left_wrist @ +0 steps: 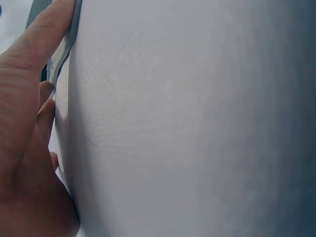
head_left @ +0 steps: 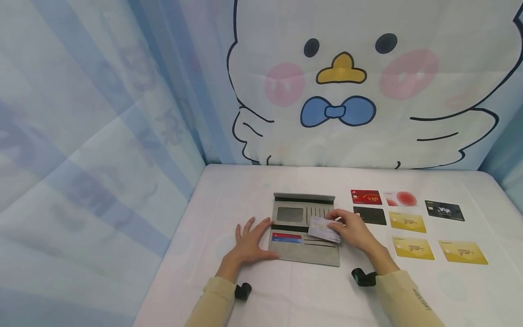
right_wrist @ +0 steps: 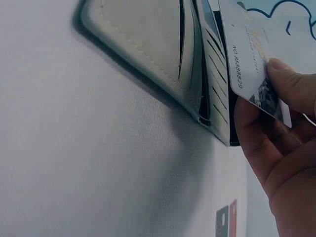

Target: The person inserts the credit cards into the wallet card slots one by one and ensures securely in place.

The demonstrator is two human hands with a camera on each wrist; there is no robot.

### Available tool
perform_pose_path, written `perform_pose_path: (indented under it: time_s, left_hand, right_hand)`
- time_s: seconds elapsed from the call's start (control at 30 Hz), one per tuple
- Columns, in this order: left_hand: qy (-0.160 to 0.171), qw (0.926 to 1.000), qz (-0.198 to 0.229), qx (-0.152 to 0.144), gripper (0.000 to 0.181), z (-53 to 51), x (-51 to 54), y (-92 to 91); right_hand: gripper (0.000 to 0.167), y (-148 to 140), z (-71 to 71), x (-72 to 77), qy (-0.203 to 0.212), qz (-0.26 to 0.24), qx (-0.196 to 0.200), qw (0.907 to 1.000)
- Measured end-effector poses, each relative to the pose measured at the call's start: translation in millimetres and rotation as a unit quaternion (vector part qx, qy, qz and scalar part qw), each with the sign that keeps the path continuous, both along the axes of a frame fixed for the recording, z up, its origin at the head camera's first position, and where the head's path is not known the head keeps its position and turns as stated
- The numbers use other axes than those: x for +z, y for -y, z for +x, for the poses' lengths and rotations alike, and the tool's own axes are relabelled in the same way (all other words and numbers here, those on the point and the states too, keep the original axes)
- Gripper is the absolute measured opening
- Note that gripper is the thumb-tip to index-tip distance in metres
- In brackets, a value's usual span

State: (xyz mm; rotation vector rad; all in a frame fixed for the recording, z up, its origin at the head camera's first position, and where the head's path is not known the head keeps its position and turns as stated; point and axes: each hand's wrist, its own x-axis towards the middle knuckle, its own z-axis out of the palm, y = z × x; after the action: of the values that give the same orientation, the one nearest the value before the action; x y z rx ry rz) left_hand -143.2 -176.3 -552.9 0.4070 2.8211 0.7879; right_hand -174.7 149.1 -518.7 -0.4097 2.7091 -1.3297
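A grey wallet [head_left: 304,257] lies unfolded on the table, with slits on its upper and lower halves and a dark window pocket [head_left: 290,214]. A red-and-blue card [head_left: 287,238] shows in a lower-left slot. My left hand [head_left: 248,247] rests at the wallet's left side with fingers spread, its thumb at the lower-left edge. Between thumb and fingers, my right hand [head_left: 354,231] pinches a pale silver card [head_left: 320,227] over the wallet's right part. In the right wrist view, this card [right_wrist: 244,54] is tilted in front of the slits, with printed numbers visible.
Right of the wallet lie several cards: a red VIP card [head_left: 366,197], a white-and-red card [head_left: 401,199], a dark card [head_left: 373,216], a black Vip card [head_left: 444,210] and yellow cards, one farthest right [head_left: 463,252]. A printed curtain [head_left: 339,145] hangs behind the table.
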Motion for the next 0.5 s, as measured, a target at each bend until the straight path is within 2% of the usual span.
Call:
perform_pose_path:
  time_s: [0.27, 0.5]
  left_hand:
    - [0.001, 1.0000, -0.005, -0.002, 0.097, -0.8, -1.6, 0.3]
    - [-0.004, 0.9999, -0.010, -0.002, 0.097, -2.6, -4.4, 1.3]
  right_hand:
    - [0.017, 9, -5.0, -2.5, -0.015, -0.019, 0.007, 0.9997]
    - [0.018, 19, -9.2, -4.1, -0.026, -0.016, 0.007, 0.9995]
